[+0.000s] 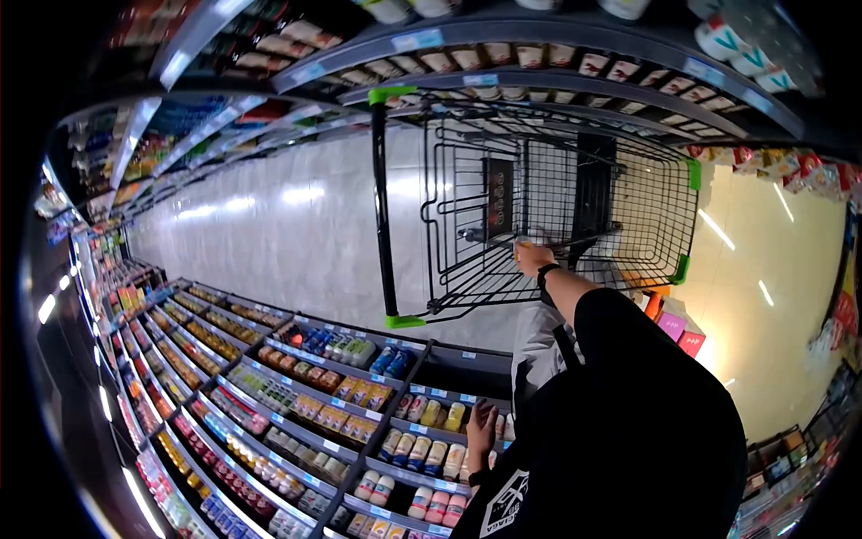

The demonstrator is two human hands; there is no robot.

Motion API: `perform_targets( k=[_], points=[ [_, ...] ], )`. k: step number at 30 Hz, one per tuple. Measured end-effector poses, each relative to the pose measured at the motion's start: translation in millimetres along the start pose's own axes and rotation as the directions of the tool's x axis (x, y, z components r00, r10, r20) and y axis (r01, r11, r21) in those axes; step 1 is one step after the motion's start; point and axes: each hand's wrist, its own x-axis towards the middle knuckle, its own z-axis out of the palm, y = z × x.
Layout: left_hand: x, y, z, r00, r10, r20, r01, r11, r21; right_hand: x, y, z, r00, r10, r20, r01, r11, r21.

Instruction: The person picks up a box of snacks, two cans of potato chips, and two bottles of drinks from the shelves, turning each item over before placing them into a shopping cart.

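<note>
My right hand (530, 258), with a black band at the wrist, reaches over the black wire shopping cart (664, 207). Its fingers are closed round a small pale and orange item that I cannot make out. Lower down, my left hand (482, 433) is held in front of the shelf of cans (434, 455), its thumb and fingers apart around a dark gap. Nothing is clearly visible in it. Green caps mark the ends of the cart's handle (382, 207).
Long shelves of drinks (314, 409) run along the lower left, and stocked shelves (530, 58) line the top. Grey floor (287, 216) stretches between them. Pink and orange boxes (672, 325) stand beside the cart, right of my arm.
</note>
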Motion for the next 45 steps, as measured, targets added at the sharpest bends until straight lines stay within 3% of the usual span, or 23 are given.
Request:
perform_targets(
  k=[2,5,8,9,12,13,14,15,16,18,23,28,29,31,33,34,35,36,38,40,43,44,45],
  points=[
    [-1.4,-7.3,-0.2,0.999,-0.03,-0.016,0.029,0.996,-0.089,19.9,6.2,20.1,1.0,-0.025,0.011,0.025,1.0,0.015],
    [3.0,-11.5,-3.3,0.999,-0.041,0.008,0.042,0.997,-0.057,31.3,12.3,35.2,0.965,-0.099,0.242,0.064,0.987,0.145],
    [17.7,-12.2,-3.2,0.999,-0.024,0.022,0.025,0.997,-0.074,3.2,-2.1,-7.2,0.945,-0.091,0.314,0.035,0.983,0.18],
    [25.5,-9.0,-4.7,0.999,0.001,0.045,0.002,0.996,-0.087,12.2,18.4,11.7,0.969,-0.082,0.234,-0.001,0.943,0.332],
    [45.9,12.6,-6.7,0.997,0.066,0.038,-0.062,0.993,-0.099,-19.2,25.1,-28.8,0.995,-0.079,0.065,0.043,0.9,0.434],
    [59.7,1.4,-8.1,0.996,0.071,0.047,-0.063,0.985,-0.158,-13.5,45.8,-22.1,0.992,0.008,0.125,-0.073,0.849,0.523],
    [68.6,7.0,-9.2,0.997,0.079,0.026,-0.077,0.994,-0.073,-49.8,26.0,-64.3,0.989,0.109,0.097,-0.143,0.856,0.497],
    [80.6,26.4,-7.8,0.997,0.066,0.05,-0.06,0.992,-0.109,-56.7,56.9,-67.6,0.985,0.162,-0.066,-0.106,0.852,0.513],
    [96.8,13.3,-7.0,0.982,0.182,0.054,-0.171,0.971,-0.165,-66.0,68.3,-73.3,0.972,0.154,-0.179,-0.056,0.887,0.458],
    [105.0,34.4,-9.9,0.978,0.18,0.104,-0.175,0.983,-0.058,-95.2,81.3,-100.4,0.957,0.26,-0.125,-0.115,0.739,0.664],
    [124.3,80.3,-0.5,0.94,0.303,0.156,-0.327,0.931,0.161,-173.8,106.6,-155.0,0.878,0.464,-0.119,-0.221,0.612,0.759],
    [137.0,130.6,13.5,0.886,0.426,0.181,-0.463,0.828,0.317,-231.2,152.9,-198.4,0.819,0.496,-0.288,-0.081,0.597,0.798],
    [134.6,143.4,15.4,0.869,0.458,0.187,-0.495,0.8,0.339,-232.7,170.1,-210.3,0.788,0.44,-0.43,0.01,0.69,0.724],
    [136.8,159.3,22.9,0.843,0.503,0.191,-0.537,0.767,0.352,-229.7,203.9,-241.7,0.538,0.329,-0.776,0.152,0.868,0.473],
    [144.2,167.0,26.7,0.794,0.576,0.197,-0.607,0.726,0.323,-249.0,212.8,-304.6,0.45,0.292,-0.844,0.117,0.917,0.38],
    [140.8,171.7,29.1,0.785,0.588,0.192,-0.617,0.72,0.318,-277.6,182.5,-340.7,0.342,0.306,-0.888,0.195,0.901,0.386],
    [135.9,177.7,31.4,0.777,0.6,0.19,-0.628,0.716,0.307,-277.0,193.4,-366.6,0.199,0.194,-0.961,0.185,0.955,0.231],
    [133.0,184.0,34.8,0.768,0.613,0.186,-0.639,0.711,0.295,-302.1,170.9,-399.9,0.233,0.24,-0.942,0.314,0.899,0.306],
    [132.9,183.4,40.7,0.758,0.627,0.182,-0.649,0.697,0.305,-307.3,176.0,-450.1,0.131,0.154,-0.979,0.362,0.912,0.192],
    [132.0,180.8,47.8,0.761,0.62,0.192,-0.644,0.686,0.338,-326.9,159.3,-491.1,0.103,0.188,-0.977,0.33,0.92,0.212],
    [115.1,182.5,57.4,0.762,0.613,0.209,-0.639,0.659,0.397,-328.2,161.1,-533.5,0.066,0.109,-0.992,0.125,0.985,0.116],
    [112.1,183.2,62.3,0.764,0.603,0.227,-0.632,0.631,0.45,-325.3,165.9,-547.3,0.082,0.066,-0.994,0.044,0.997,0.07],
    [107.5,181.4,66.2,0.77,0.595,0.23,-0.625,0.632,0.458,-325.0,167.3,-558.2,0.178,0.097,-0.979,-0.015,0.995,0.096]
  ],
)
